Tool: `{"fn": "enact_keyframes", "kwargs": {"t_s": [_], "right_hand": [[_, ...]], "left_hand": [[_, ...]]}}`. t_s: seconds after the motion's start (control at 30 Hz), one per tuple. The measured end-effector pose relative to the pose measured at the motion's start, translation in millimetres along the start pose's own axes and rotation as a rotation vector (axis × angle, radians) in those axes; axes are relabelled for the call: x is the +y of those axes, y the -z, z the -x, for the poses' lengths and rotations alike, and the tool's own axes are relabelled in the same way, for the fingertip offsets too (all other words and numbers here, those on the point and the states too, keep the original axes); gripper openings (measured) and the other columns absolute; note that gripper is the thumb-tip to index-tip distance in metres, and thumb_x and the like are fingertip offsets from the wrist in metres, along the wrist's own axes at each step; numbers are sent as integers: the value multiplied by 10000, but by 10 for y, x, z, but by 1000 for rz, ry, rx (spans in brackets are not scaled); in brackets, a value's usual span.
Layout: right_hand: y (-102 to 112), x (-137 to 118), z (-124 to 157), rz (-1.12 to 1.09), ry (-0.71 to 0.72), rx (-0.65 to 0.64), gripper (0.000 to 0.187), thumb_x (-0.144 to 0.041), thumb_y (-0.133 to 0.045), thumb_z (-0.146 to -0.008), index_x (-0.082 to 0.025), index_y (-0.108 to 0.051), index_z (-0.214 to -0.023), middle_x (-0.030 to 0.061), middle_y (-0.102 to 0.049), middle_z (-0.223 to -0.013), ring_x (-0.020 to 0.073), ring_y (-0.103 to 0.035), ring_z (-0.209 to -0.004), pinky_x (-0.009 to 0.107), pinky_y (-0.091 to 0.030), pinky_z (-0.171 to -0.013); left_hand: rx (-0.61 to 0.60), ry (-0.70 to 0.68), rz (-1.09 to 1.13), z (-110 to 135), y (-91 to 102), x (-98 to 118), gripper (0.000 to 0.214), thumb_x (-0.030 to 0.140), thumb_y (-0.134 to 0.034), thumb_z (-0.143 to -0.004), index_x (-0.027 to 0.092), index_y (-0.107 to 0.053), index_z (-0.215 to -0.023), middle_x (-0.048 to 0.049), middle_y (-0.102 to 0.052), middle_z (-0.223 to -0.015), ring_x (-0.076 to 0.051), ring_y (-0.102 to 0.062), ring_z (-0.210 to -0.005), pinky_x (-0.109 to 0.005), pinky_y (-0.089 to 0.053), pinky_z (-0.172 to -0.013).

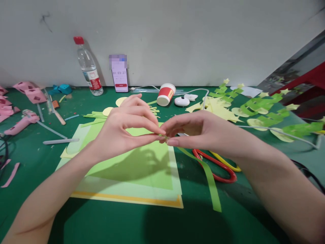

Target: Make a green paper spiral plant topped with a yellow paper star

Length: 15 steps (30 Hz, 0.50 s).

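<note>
Both hands (pixel 128 123) (pixel 194 130) pinch a green strip (pixel 211 181) near the right edge of stacked paper (pixel 147 174).

Left hand (pixel 118 127) is pinching; right hand (pixel 207 130) is pinching just beside it; bare forearms (pixel 62 179) are slanting inward.

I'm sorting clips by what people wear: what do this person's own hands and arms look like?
The left hand and right hand show no gloves or rings. Both forearms are bare, without visible sleeves, watch or bracelet. A crease line crosses the left arm near the picture's bottom.
</note>
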State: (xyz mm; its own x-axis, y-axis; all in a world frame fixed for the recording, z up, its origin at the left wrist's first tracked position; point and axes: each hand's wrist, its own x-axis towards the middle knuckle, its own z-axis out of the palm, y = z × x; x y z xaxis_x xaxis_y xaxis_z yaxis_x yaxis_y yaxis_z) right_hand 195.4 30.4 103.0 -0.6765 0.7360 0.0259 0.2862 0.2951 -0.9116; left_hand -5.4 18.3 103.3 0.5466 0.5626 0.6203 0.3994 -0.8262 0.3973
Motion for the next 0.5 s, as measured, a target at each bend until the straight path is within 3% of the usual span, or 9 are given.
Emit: {"fn": "enact_keyframes", "kwargs": {"t_s": [0.23,0.5], "right_hand": [[-30,1,0,4,6,-15,149,-268,-647,-735,-264,-688,-878,-30,-689,-826,110,-627,-749,232,-505,-697],[-55,5,-8,-31,-23,-47,146,-278,-670,-707,-229,-674,-845,-19,-679,-828,117,-621,-766,220,-492,-676]], "left_hand": [[7,152,60,6,-41,62,97,187,-716,-698,233,-654,-640,26,-663,-717,-137,-572,-732,-381,-431,-889],[-31,224,88,17,-83,93,178,150,-691,-703,182,-570,-576,51,-595,-656,-106,-510,-706,-345,-403,-887]]}}
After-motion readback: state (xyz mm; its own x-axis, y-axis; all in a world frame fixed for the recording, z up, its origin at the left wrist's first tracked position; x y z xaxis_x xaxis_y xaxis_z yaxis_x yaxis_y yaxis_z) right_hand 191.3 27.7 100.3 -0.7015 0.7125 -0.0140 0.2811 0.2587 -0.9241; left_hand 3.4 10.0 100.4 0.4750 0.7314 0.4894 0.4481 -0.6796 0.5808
